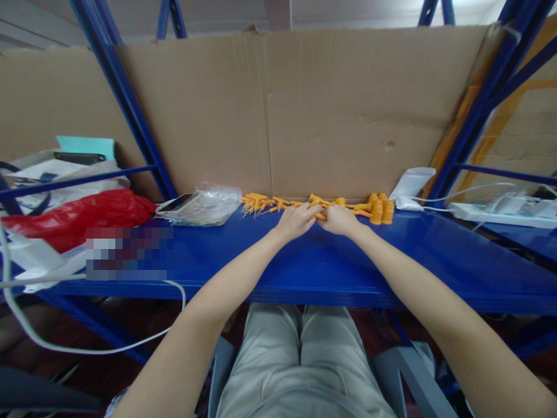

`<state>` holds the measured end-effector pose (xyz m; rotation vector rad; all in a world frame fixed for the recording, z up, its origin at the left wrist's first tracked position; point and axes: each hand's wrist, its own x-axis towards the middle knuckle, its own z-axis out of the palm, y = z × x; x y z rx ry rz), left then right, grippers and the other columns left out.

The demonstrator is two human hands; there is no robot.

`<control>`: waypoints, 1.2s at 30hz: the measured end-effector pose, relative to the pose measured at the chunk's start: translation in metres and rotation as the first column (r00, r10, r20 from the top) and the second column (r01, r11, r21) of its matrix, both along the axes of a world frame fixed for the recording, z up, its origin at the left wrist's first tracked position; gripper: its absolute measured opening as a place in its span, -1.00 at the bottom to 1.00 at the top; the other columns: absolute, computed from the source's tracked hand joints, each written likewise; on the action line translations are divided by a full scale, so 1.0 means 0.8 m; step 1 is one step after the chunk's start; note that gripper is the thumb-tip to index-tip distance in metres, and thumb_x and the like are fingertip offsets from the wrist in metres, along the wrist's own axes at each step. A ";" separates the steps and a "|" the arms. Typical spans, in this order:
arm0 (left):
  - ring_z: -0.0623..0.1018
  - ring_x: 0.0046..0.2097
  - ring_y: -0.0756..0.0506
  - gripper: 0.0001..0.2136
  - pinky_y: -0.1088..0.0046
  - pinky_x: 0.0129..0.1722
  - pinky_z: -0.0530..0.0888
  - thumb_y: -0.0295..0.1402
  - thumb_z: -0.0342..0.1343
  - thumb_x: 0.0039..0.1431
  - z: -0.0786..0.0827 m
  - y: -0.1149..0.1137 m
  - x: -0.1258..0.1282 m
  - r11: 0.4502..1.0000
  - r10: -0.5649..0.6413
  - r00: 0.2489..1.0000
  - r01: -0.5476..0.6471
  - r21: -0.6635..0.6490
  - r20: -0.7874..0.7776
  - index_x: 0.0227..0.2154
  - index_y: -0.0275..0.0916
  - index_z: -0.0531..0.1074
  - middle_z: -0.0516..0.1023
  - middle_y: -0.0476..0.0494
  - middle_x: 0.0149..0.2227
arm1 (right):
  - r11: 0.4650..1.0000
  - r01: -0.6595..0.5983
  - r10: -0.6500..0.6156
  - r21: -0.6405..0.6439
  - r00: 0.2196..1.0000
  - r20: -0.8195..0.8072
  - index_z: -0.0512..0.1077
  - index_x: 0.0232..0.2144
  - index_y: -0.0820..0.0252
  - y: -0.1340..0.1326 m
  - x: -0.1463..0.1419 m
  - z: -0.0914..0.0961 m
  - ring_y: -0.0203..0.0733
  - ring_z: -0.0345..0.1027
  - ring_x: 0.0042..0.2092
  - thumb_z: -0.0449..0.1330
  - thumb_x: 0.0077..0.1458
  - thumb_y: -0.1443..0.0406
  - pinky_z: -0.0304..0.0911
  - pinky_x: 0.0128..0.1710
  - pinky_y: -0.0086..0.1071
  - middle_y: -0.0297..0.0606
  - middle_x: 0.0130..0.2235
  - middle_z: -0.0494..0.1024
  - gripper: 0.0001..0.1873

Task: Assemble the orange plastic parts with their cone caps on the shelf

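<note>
My left hand (297, 223) and my right hand (341, 220) meet at the back of the blue table. Their fingers close on a small orange plastic piece (321, 216), mostly hidden between them. Orange parts lie in a row behind the hands, along the cardboard. To the left is a cluster of orange pieces (256, 202) with thin silvery chains or coils hanging from them. Thicker, rounded orange pieces (381, 209) stand close together to the right of my right hand. Their exact kind is too small to make out.
A tall cardboard sheet (348, 104) walls off the back of the blue tabletop (300, 267). Left are a clear plastic packet (213, 206), a phone (179, 202) and a red bag (96, 215). A white packet (413, 184) and power strip (500, 213) lie right.
</note>
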<state>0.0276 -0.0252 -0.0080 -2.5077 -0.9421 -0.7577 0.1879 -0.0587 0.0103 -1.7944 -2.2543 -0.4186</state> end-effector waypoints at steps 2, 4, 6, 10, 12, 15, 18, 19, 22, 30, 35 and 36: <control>0.61 -0.09 -0.16 -0.69 0.42 -0.21 0.49 -0.38 0.00 0.32 0.001 -0.002 0.000 1.000 0.016 1.000 -0.016 -0.006 -0.006 0.06 -0.12 0.47 0.59 -0.24 -0.02 | 1.000 0.005 -0.006 0.019 1.000 0.019 0.64 -0.16 0.25 0.001 0.000 -0.001 0.08 0.58 -0.11 0.07 0.27 0.22 0.40 -0.10 -0.22 0.05 -0.20 0.67 -0.64; 0.62 -0.09 -0.17 -0.69 0.42 -0.20 0.49 -0.37 0.00 0.32 0.003 -0.004 0.000 0.999 0.039 0.999 -0.039 -0.015 -0.012 0.07 -0.11 0.46 0.59 -0.24 -0.02 | 0.999 0.020 -0.021 0.032 0.999 0.038 0.63 -0.15 0.24 0.001 0.000 -0.001 0.09 0.58 -0.10 0.07 0.27 0.21 0.40 -0.10 -0.20 0.05 -0.19 0.67 -0.63; 0.62 -0.08 -0.17 -0.69 0.41 -0.19 0.49 -0.38 0.01 0.33 0.005 -0.006 0.001 0.998 0.060 0.998 -0.061 -0.030 -0.014 0.08 -0.11 0.46 0.60 -0.23 -0.01 | 0.998 0.047 -0.048 0.032 0.998 0.048 0.63 -0.12 0.26 0.000 -0.001 0.000 0.11 0.57 -0.07 0.06 0.27 0.20 0.39 -0.09 -0.18 0.08 -0.16 0.66 -0.61; 0.62 -0.06 -0.18 -0.69 0.39 -0.16 0.50 -0.40 0.03 0.31 0.006 -0.007 0.004 0.995 0.070 0.998 -0.070 -0.067 0.001 0.07 -0.14 0.46 0.61 -0.22 -0.03 | 0.996 0.080 -0.081 0.026 0.995 0.051 0.62 -0.10 0.29 -0.002 -0.002 0.003 0.15 0.56 -0.04 0.05 0.28 0.20 0.37 -0.04 -0.16 0.13 -0.14 0.66 -0.60; 0.62 -0.04 -0.18 -0.69 0.37 -0.13 0.51 -0.42 0.04 0.29 0.005 -0.006 0.005 0.995 0.057 0.998 -0.054 -0.082 0.031 0.06 -0.15 0.46 0.62 -0.21 -0.03 | 0.996 0.076 -0.078 0.037 0.996 0.048 0.62 -0.09 0.27 -0.002 -0.002 0.003 0.15 0.56 -0.04 0.06 0.27 0.20 0.36 -0.02 -0.15 0.12 -0.13 0.66 -0.60; 0.62 -0.03 -0.18 -0.70 0.33 -0.09 0.51 -0.44 0.05 0.26 0.003 -0.004 0.007 0.993 0.022 0.995 -0.011 -0.115 0.097 0.02 -0.15 0.47 0.63 -0.17 -0.05 | 0.997 0.065 -0.067 0.050 0.997 0.044 0.62 -0.07 0.27 -0.001 0.000 0.003 0.18 0.55 -0.03 0.07 0.26 0.20 0.34 -0.01 -0.12 0.14 -0.13 0.65 -0.60; 0.62 -0.03 -0.19 -0.72 0.32 -0.08 0.51 -0.46 0.07 0.22 0.002 -0.002 0.008 0.983 0.000 0.987 0.030 -0.180 0.164 -0.03 -0.14 0.48 0.65 -0.12 -0.08 | 0.996 0.069 -0.071 0.049 0.996 0.051 0.61 -0.05 0.29 -0.001 0.001 0.003 0.21 0.54 -0.02 0.08 0.26 0.22 0.33 0.00 -0.10 0.18 -0.13 0.65 -0.60; 0.62 -0.03 -0.19 -0.72 0.31 -0.08 0.51 -0.46 0.07 0.20 0.001 -0.001 0.009 0.978 -0.002 0.983 0.040 -0.205 0.185 -0.05 -0.14 0.48 0.65 -0.11 -0.09 | 0.996 0.071 -0.074 0.048 0.996 0.058 0.61 -0.05 0.29 -0.002 0.000 0.003 0.21 0.54 -0.01 0.08 0.26 0.23 0.33 0.00 -0.11 0.18 -0.13 0.65 -0.61; 0.62 -0.06 -0.18 -0.75 0.33 -0.10 0.51 -0.47 0.10 0.16 0.001 0.002 0.011 0.957 -0.006 0.969 0.078 -0.280 0.248 -0.10 -0.14 0.49 0.65 -0.08 -0.16 | 0.996 0.080 -0.084 0.041 0.992 0.098 0.61 -0.05 0.32 -0.005 -0.001 0.005 0.19 0.55 -0.02 0.06 0.27 0.27 0.35 -0.02 -0.12 0.21 -0.13 0.64 -0.62; 0.45 -0.53 0.04 -0.84 0.54 -0.50 0.44 -0.41 0.15 0.15 -0.001 0.011 0.014 0.740 0.017 0.916 0.259 -0.621 0.401 -0.19 -0.23 0.41 0.46 0.05 -0.47 | 0.996 0.094 -0.089 -0.009 0.968 0.233 0.59 -0.06 0.40 -0.007 -0.006 0.007 0.12 0.56 -0.03 -0.04 0.26 0.37 0.38 -0.08 -0.19 0.23 -0.14 0.64 -0.57; 0.55 -0.37 -0.05 -0.86 0.48 -0.37 0.49 -0.38 0.16 0.15 -0.002 0.012 0.006 0.845 -0.020 0.976 0.133 -0.517 0.218 -0.22 -0.23 0.45 0.53 -0.03 -0.40 | 0.997 0.067 -0.059 -0.023 0.963 0.263 0.58 -0.08 0.43 -0.008 -0.008 0.004 0.12 0.56 -0.03 -0.02 0.25 0.36 0.37 -0.09 -0.23 0.22 -0.14 0.64 -0.59; 0.58 -0.28 -0.09 -0.86 0.44 -0.29 0.50 -0.37 0.15 0.16 -0.002 0.011 0.004 0.890 -0.006 0.987 0.077 -0.449 0.159 -0.21 -0.22 0.47 0.57 -0.07 -0.34 | 0.998 0.067 -0.061 -0.017 0.964 0.260 0.58 -0.08 0.43 -0.008 -0.008 0.004 0.13 0.56 -0.03 -0.01 0.26 0.34 0.36 -0.10 -0.23 0.22 -0.13 0.64 -0.59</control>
